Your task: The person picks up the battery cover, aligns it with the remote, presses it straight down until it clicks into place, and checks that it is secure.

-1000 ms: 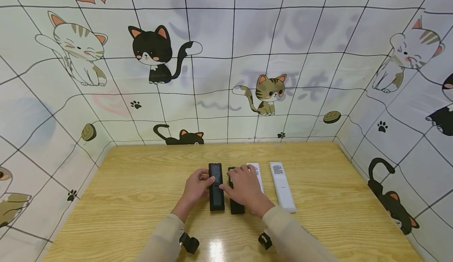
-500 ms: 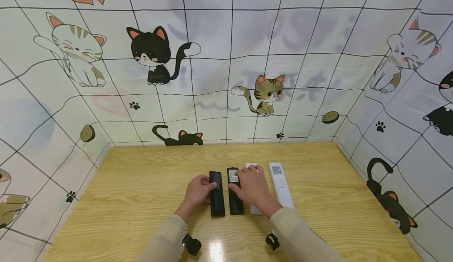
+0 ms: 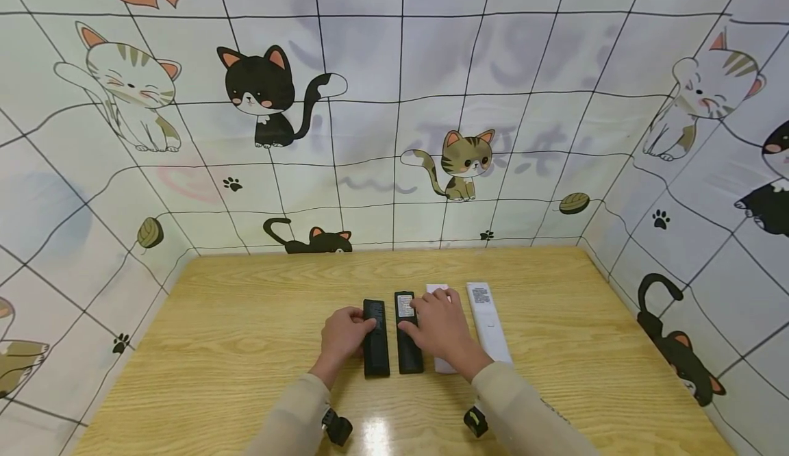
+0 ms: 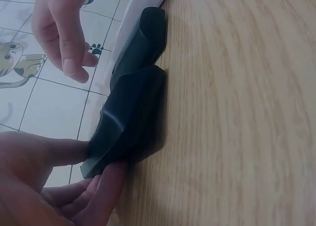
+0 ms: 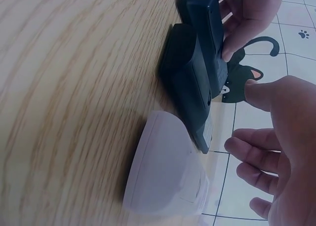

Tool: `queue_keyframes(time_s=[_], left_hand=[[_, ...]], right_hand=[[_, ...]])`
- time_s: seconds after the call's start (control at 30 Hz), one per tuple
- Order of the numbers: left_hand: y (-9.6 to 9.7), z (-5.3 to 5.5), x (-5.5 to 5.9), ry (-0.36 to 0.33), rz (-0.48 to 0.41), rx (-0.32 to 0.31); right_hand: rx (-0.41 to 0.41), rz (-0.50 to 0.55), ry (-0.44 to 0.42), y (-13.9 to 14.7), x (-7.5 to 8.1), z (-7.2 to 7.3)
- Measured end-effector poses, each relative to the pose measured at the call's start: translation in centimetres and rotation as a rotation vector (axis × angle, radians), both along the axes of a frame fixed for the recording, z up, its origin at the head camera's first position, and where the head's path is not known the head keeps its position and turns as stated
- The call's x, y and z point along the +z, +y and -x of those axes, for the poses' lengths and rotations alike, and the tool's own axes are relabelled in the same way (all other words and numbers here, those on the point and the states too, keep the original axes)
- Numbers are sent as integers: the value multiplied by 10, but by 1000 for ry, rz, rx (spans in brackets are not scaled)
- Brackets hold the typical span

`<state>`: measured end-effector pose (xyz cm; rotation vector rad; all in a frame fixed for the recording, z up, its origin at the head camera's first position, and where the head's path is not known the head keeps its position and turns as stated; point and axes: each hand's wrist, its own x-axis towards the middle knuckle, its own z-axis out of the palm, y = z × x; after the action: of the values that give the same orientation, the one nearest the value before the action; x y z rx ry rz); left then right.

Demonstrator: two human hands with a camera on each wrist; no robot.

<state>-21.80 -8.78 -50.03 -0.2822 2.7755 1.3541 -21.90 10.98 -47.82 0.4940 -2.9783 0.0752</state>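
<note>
My left hand [image 3: 342, 337] pinches the leftmost black remote control [image 3: 377, 348] from its left side, thumb on top and fingers at the edge. In the left wrist view that remote [image 4: 121, 112] lies tilted, one long side lifted above the wood. Just right of it lies a second black remote [image 3: 409, 355], its back up with a white label showing. Over this one and a white remote [image 3: 444, 366] hovers my right hand [image 3: 445, 326], fingers relaxed and holding nothing; it hides most of the white remote. In the right wrist view a gap shows between the fingers [image 5: 256, 157] and the remotes.
Another white remote [image 3: 492, 326], back up with a printed label, lies farthest right in the row. The wooden table [image 3: 259, 319] meets a cat-patterned wall covering [image 3: 370, 134] at the back and sides.
The leftmost black remote has come slightly nearer to me with my left hand. My right hand has shifted right, uncovering the second black remote's label.
</note>
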Motion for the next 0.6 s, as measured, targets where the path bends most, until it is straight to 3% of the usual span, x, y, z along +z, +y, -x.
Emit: queue_keyframes(time_s=[0.6], left_hand=[[3, -1, 1, 32, 131, 4]], right_hand=[[-6, 21, -26, 4, -2, -2]])
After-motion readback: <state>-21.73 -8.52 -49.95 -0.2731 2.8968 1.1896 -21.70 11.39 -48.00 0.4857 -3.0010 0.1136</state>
